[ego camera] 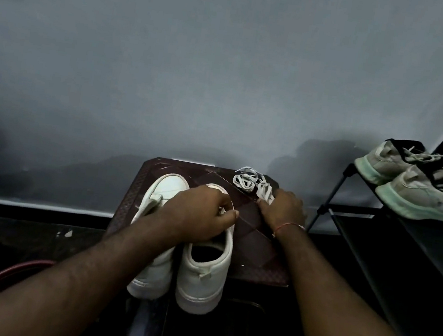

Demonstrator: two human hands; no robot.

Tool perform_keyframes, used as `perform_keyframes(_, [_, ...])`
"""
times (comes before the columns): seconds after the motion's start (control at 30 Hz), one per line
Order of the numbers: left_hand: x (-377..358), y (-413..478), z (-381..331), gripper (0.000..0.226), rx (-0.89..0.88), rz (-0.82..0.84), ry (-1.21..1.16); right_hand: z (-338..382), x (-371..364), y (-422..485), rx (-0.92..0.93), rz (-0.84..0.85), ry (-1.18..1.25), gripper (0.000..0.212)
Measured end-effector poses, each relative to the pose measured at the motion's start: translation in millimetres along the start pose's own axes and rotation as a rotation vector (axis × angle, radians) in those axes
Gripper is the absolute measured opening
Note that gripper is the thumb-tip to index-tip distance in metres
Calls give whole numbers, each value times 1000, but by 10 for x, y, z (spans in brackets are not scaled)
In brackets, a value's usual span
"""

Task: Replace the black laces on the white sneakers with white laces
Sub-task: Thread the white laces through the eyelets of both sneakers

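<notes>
Sneaker (203, 276) clasped by curled left grip (199, 216), likely steadied for lacing | right grip (283, 208) on laces (244, 181) at far-right tabletop (255, 243) corner, likely fetching one; closure hidden

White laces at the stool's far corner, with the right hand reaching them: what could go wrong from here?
1. The white laces lie in loose coils by the far edge of the stool; the right hand could nudge one off or drag both up tangled.
2. Both sneakers' heels seem to overhang the near edge; the left hand holds only the right sneaker, so the left sneaker might tip off if bumped.
</notes>
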State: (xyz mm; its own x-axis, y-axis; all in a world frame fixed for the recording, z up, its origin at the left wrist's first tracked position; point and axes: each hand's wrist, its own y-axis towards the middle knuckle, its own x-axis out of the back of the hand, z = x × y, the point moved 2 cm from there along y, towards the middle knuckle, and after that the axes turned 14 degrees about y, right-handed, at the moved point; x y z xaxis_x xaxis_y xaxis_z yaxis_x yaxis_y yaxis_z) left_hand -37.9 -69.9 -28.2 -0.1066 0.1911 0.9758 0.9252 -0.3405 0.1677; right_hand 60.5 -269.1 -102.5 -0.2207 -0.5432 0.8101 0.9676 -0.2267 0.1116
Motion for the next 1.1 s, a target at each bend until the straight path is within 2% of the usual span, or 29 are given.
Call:
perform_keyframes(0.07, [4, -26, -2, 26, 24, -18, 13, -9, 49, -95, 30, -88, -37, 40])
perform_keyframes(0.17, [3, -61, -18, 29, 79, -38, 2, -17, 152, -291, 45, -36, 17, 36])
perform_keyframes(0.27, [5, -82, 20, 20, 136, -76, -110, 93, 342, -567, 77, 64, 342, 26])
perform_keyframes(0.37, [-9, -110, 82, 39, 211, -75, -292, 367, 539, -948, 51, 209, 864, 13])
perform_keyframes(0.43, [5, -122, 112, 45, 179, -71, -386, 563, 586, -1124, 2, 375, 1156, 10])
perform_keyframes(0.5, [-11, -116, 136, 34, 106, -64, -445, 676, 559, -1196, -21, 461, 1278, 10])
perform_keyframes(0.57, [-44, -110, 159, 24, 78, -53, -466, 717, 469, -1193, -34, 484, 1357, 13])
perform_keyframes(0.73, [-116, -105, 182, 25, 86, -41, -590, 725, 276, -1104, -62, 457, 1413, 12])
perform_keyframes(0.9, [-67, -103, 151, 29, 150, -137, -648, 716, 311, -1091, -70, 441, 1455, 24])
perform_keyframes(1.0, [-56, -128, 153, 21, 222, -168, -744, 566, 359, -1046, -144, 332, 1503, 27])
perform_keyframes(1.1, [-54, -129, 177, 19, 308, -228, -889, 318, 382, -949, -311, 183, 1562, 25])
